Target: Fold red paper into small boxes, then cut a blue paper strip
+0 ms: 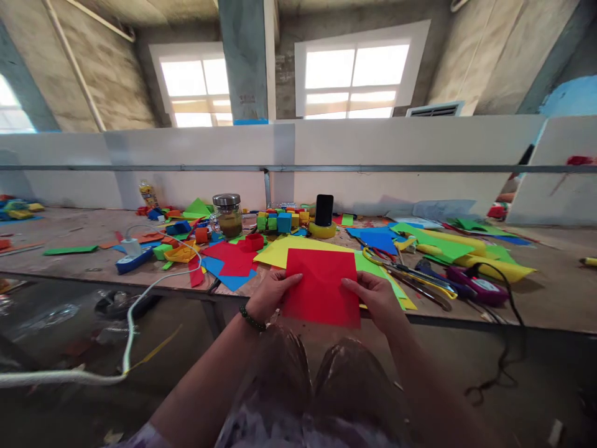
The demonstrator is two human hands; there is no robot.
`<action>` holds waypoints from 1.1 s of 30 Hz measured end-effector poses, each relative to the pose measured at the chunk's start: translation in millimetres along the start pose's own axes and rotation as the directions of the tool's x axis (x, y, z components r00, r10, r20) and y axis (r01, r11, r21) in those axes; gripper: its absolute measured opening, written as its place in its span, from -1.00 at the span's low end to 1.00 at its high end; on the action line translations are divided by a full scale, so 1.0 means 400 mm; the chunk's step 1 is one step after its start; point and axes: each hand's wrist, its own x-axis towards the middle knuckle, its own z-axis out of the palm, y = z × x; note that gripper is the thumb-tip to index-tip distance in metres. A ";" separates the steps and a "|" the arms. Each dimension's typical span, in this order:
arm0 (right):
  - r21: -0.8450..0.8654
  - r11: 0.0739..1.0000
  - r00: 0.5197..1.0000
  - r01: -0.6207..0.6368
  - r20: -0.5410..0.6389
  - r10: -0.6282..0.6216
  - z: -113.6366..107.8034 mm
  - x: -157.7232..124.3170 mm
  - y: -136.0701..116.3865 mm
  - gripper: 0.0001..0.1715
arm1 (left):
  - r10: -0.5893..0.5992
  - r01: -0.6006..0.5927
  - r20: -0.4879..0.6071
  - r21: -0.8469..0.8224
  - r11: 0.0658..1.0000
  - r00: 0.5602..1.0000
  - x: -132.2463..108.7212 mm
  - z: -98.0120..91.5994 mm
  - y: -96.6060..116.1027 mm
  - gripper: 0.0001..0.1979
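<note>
Red sheet: held between the two hands, in front of the knees and at the near edge of the table (550,305); the red sheet (321,295) lies to the right of the left hand (270,292) and to the left of the right hand (377,298); its shape is seen as roughly square, so no clear long axis can be told; neither hand is nearer, since both are touching it
Left hand: pinched on the left edge, thumb on the near face, fingers mostly hidden
Right hand: pinched on the right edge in the same way, thumb on the near face
Beyond the hands: yellow paper (273,254) is spread on the table; a phone (324,210) is propped farther off
Left of the left hand: blue paper (226,274) is seen
Right of the right hand: a purple device (480,286) is seen, well apart
</note>
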 end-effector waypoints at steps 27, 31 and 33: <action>-0.170 0.925 0.936 0.340 -0.031 -0.350 0.010 -0.022 -0.011 -0.66 | 0.235 -0.234 0.040 -0.031 0.972 0.971 -0.034 -0.018 0.034 -0.61; -0.476 0.619 0.710 0.625 0.016 -0.704 0.000 -0.018 -0.046 -0.88 | 0.602 -0.592 0.035 0.234 0.771 0.798 -0.026 -0.031 0.066 -0.83; -0.598 0.455 0.586 0.660 0.031 -0.810 -0.001 -0.016 -0.060 -0.96 | 0.763 -0.708 0.052 0.416 0.570 0.645 -0.021 -0.037 0.072 -0.89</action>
